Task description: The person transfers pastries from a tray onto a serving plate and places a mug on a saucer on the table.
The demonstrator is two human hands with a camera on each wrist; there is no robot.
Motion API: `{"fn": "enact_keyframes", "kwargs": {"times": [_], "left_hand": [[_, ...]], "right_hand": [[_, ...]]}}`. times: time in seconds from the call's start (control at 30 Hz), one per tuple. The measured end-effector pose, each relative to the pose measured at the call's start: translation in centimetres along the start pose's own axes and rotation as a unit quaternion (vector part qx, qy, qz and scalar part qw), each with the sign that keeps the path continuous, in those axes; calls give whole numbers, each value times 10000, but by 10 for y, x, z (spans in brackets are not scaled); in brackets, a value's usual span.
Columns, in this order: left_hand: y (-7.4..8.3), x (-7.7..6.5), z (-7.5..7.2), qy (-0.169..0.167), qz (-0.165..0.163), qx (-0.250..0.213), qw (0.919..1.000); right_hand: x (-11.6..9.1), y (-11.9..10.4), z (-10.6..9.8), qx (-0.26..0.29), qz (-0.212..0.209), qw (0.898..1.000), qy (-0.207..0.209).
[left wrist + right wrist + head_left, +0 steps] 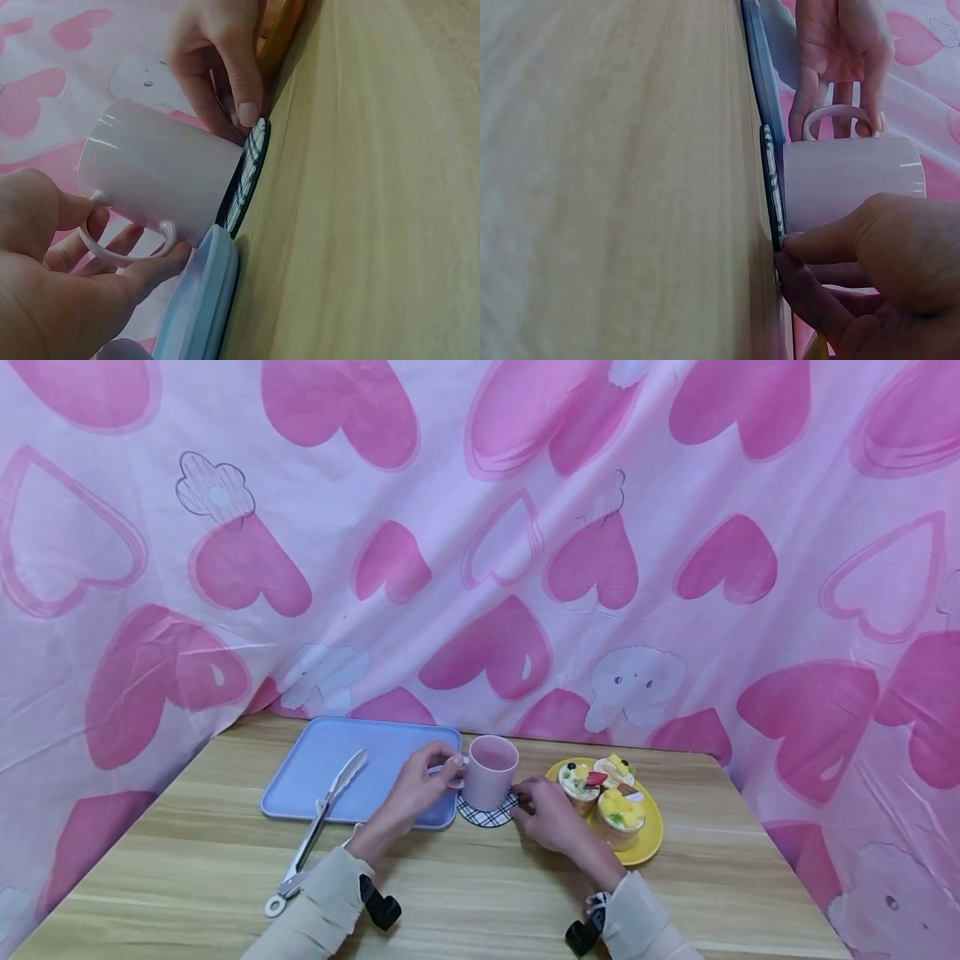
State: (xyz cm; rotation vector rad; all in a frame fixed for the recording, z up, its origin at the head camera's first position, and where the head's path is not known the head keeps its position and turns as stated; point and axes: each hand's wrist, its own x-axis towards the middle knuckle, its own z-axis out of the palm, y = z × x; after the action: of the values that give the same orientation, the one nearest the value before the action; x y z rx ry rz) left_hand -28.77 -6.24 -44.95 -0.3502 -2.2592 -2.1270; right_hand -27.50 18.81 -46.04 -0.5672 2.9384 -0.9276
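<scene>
A pale pink mug (pixel 491 777) stands upright on a round black-and-white checked coaster (pixel 487 815). My left hand (pixel 422 783) grips the mug's handle (pixel 124 251), thumb on its upper part and fingers around and below it. On the mug's other side, my right hand (pixel 551 814) pinches the coaster's edge between thumb and index finger, as the right wrist view shows. The coaster lies close beside a blue tray (pixel 300 777). Part of the coaster is hidden under the mug.
Metal tongs (pixel 318 827) lie across the tray's front edge, their handle end on the wooden table (pixel 465 893). Right of my right hand, a yellow plate (pixel 651 835) holds several fruit-topped dessert cups (pixel 621 814). A heart-patterned pink curtain (pixel 480 643) hangs behind the table.
</scene>
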Motion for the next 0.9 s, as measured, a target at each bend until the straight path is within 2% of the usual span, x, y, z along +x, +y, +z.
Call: {"fn": "enact_keyframes", "kwargs": {"times": [0.23, 0.37, 0.53, 0.77, 0.9], "left_hand": [[-5, 0, 2, -120, -3, 8, 9999], [-5, 0, 1, -198, -29, 170, 9997], [-2, -1, -2, -309, -21, 484, 9983], [-3, -3, -7, -184, -166, 1208, 9924], [0, -3, -10, -186, 88, 1468, 9890]], "right_hand": [[-1, 0, -1, -21, -62, 10000, 53], [-1, -1, -2, -15, -47, 10000, 18], [-1, -1, -2, 18, -23, 10000, -28], [-1, -2, -1, -19, -90, 10000, 22], [0, -5, 0, -187, -139, 9991, 343]]}}
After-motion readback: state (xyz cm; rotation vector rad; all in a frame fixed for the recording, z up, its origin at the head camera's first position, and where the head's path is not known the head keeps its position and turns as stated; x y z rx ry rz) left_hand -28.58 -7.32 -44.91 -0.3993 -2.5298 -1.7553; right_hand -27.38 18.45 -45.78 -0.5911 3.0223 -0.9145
